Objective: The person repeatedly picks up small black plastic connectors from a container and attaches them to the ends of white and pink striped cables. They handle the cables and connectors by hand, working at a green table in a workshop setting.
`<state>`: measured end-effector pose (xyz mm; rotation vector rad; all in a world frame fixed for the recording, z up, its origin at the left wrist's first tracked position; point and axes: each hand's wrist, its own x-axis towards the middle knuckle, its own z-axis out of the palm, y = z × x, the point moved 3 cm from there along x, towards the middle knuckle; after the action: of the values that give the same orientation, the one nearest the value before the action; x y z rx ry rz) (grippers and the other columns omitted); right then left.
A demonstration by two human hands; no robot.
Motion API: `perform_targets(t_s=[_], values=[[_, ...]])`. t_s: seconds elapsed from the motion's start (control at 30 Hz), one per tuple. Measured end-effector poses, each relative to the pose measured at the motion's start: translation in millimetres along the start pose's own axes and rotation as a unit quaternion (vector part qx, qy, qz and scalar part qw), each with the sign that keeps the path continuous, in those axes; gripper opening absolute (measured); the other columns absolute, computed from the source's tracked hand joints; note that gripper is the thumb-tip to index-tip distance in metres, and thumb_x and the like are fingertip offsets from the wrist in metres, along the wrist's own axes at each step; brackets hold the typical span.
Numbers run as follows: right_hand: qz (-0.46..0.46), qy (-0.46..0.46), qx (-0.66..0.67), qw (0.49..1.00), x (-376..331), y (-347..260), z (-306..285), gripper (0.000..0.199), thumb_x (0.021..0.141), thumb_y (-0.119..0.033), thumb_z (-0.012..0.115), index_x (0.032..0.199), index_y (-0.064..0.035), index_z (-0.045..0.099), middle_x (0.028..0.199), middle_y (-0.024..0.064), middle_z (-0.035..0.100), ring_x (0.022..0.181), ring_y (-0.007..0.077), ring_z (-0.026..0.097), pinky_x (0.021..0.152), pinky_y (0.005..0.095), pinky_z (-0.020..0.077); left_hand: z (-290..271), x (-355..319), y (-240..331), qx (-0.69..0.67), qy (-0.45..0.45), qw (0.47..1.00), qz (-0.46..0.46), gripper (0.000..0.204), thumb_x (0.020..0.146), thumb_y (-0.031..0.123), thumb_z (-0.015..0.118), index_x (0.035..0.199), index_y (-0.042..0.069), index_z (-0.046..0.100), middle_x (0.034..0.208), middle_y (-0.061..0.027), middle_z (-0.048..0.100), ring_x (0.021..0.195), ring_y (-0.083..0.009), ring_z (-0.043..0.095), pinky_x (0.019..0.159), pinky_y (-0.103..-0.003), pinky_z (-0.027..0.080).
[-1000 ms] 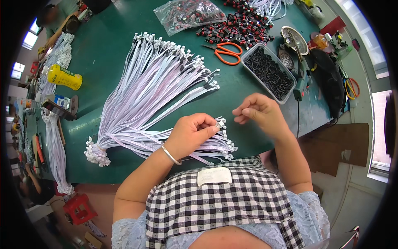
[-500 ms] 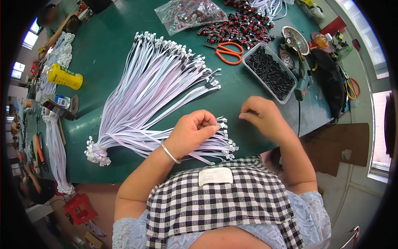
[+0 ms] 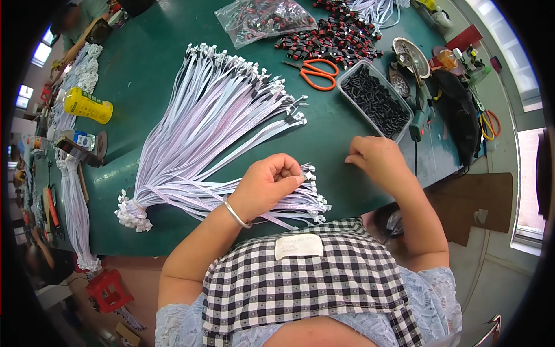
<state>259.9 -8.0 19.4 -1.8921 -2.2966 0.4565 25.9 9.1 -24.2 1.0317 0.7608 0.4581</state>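
My left hand [image 3: 263, 185] pinches the white connector end of a flat ribbon cable between thumb and forefinger, its wrist lying across a bundle of cables. That bundle of pale white and lilac ribbon cables [image 3: 202, 124] fans out over the green table [image 3: 144, 75], gathered at its lower left end. Dark bits show near some of the upper connector ends. To the right, my right hand [image 3: 378, 162] is raised with thumb and fingers pressed together; whatever lies between them cannot be made out. Just beyond it stands a clear plastic tub [image 3: 365, 113] of small black tubes [image 3: 376, 98].
Orange-handled scissors [image 3: 318, 75] lie left of the tub. Behind them are a heap of red-and-black parts [image 3: 332, 40] and a clear bag [image 3: 263, 23]. A metal bowl [image 3: 426, 66] and green corded tool [image 3: 424, 115] sit right. A yellow bottle [image 3: 89, 106] lies left.
My right hand has shifted a little to the right, closer to the tub's near end. My left hand keeps its pinch on the cable connector.
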Motion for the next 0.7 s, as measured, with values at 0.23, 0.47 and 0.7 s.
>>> perform_targets(t_s=[0.23, 0.47, 0.7], values=[[0.023, -0.037, 0.167, 0.985, 3.4, 3.4, 2.8, 0.018, 0.074, -0.012, 0.072, 0.081, -0.0012, 0.059, 0.068, 0.0107, 0.059, 0.063, 0.0259, 0.058, 0.058, 0.0335, 0.0456, 0.3, 0.2, 0.8, 0.001, -0.003, 1.0, 0.003, 0.008, 0.086, 0.006, 0.063, 0.091, 0.004, 0.057, 0.081, 0.0035, 0.055, 0.071, -0.0019, 0.049, 0.064, -0.017, 0.04], [0.005, -0.004, 0.19, 0.982, 0.0, 2.0, 16.4, 0.016, 0.076, -0.016, 0.07, 0.081, -0.0026, 0.063, 0.07, 0.0115, 0.061, 0.067, 0.0294, 0.059, 0.061, 0.0361, 0.0471, 0.6, 0.8, -0.1, -0.002, -0.004, 1.0, 0.004, 0.008, 0.086, 0.005, 0.062, 0.092, 0.004, 0.057, 0.081, 0.0034, 0.054, 0.071, -0.0021, 0.048, 0.063, -0.017, 0.039], [-0.083, 0.089, 0.09, 0.988, -4.5, -19.0, 7.9, 0.009, 0.082, -0.012, 0.062, 0.083, -0.0032, 0.059, 0.078, 0.0126, 0.059, 0.076, 0.0317, 0.058, 0.066, 0.0407, 0.0458, 0.2, 0.9, -0.5, 0.0, -0.004, 1.0, 0.004, 0.008, 0.086, 0.006, 0.062, 0.091, 0.004, 0.056, 0.081, 0.004, 0.054, 0.07, -0.0017, 0.048, 0.062, -0.017, 0.039]])
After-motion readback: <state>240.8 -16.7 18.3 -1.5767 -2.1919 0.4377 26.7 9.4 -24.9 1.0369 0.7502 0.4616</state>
